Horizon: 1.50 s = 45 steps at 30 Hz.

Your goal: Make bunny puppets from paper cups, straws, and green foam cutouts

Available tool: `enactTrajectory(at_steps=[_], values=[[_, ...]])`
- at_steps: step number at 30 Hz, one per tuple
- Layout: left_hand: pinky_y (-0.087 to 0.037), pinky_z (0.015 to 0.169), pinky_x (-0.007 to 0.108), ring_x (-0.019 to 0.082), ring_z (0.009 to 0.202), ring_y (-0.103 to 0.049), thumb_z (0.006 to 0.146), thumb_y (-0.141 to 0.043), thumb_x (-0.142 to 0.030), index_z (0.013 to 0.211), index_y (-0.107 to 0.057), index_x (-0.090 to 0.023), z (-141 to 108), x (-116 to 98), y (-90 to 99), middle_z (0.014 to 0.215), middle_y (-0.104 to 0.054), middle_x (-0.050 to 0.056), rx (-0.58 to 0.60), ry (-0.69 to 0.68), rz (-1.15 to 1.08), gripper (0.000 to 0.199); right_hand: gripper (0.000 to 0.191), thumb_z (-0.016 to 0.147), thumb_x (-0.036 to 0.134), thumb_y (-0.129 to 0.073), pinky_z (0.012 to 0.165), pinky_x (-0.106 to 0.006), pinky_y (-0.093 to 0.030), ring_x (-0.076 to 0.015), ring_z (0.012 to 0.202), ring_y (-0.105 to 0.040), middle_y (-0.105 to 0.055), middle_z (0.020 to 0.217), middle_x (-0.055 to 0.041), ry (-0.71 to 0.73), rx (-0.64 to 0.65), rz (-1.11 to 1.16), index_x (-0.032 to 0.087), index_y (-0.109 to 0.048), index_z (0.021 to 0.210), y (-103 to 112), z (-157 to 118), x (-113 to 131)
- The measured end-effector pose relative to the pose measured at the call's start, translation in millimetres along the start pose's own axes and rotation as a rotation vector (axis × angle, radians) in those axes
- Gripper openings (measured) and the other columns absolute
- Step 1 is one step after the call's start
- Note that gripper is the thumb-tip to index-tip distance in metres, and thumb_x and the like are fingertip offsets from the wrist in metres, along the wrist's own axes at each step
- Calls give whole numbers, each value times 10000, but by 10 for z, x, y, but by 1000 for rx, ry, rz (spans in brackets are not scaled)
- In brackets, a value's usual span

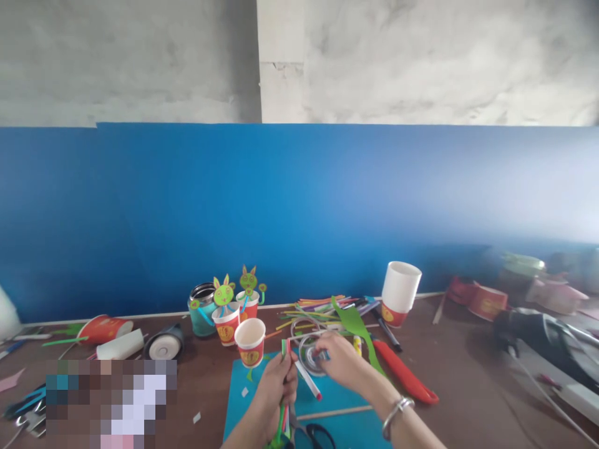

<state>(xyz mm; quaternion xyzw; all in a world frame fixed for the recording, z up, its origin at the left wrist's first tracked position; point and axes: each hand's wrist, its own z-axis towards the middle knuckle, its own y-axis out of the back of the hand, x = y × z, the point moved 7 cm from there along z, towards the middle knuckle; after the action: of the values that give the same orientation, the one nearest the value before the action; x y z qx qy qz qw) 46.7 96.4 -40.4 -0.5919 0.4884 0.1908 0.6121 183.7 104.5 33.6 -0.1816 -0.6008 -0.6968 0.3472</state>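
My left hand (279, 381) is closed around a bundle of thin coloured straws (285, 347), green, red and white, held upright with their lower ends showing below the fist. To its right, my right hand (344, 358) has its fingers bent and pinched over a clear ring-shaped roll (309, 357); what lies between the fingertips is hidden. Between the hands a white marker (309, 381) with a red tip rests on a blue mat (243, 408). Black-handled scissors (321, 434) lie below my left hand. A paper cup (250, 343) stands just left of the hands.
Two cups with green animal heads (223, 292) stand beside a teal jar (201, 321). Behind my hands lie coloured sticks (322, 305) and a green sheet (353, 324). A red-handled tool (407, 377) and stacked cups (401, 290) are on the right. A blue partition (299, 206) borders the table.
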Motion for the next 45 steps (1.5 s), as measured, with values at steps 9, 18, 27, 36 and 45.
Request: enactTrajectory(at_steps=[9,18,27,36,45], values=[[-29,402,208,3,367,-163,535,-713,-653,780,-476,-183,-34,-33,9,491,-303,-125,-37,48,65,581,331,723,74,-461,906,-357,-346,-251,1089,-490,-578,1144,-110,51,78,-351,181,-597,1005,-275,-177,75],[-47,396,202,4,366,-164,556,-701,-649,786,-499,-178,-61,-209,23,495,-294,-126,-75,5,99,561,202,777,131,-472,795,-300,-356,-218,947,-556,-657,903,-58,49,8,-350,196,-659,814,-203,-72,119],[-67,421,194,32,404,-164,681,-624,-595,816,-517,-194,-152,-360,-6,525,-294,-113,-33,50,290,437,200,784,144,-505,785,-250,-369,-179,875,-607,-704,845,-30,85,116,-339,208,-695,781,-409,-129,230],[-255,500,238,125,490,-394,796,-506,-464,654,-575,-210,-77,-145,60,508,-408,-48,-74,-156,869,299,234,777,163,-493,732,-351,-362,-275,806,-631,-715,783,-125,-154,-45,-458,159,-690,649,136,15,-157],[-219,459,235,107,410,-294,775,-478,-557,630,-521,-216,2,-86,143,447,-323,-79,-82,-41,756,373,193,645,84,-574,797,-259,-384,-209,946,-576,-674,882,-40,33,83,-360,210,-689,737,-86,-75,-48]])
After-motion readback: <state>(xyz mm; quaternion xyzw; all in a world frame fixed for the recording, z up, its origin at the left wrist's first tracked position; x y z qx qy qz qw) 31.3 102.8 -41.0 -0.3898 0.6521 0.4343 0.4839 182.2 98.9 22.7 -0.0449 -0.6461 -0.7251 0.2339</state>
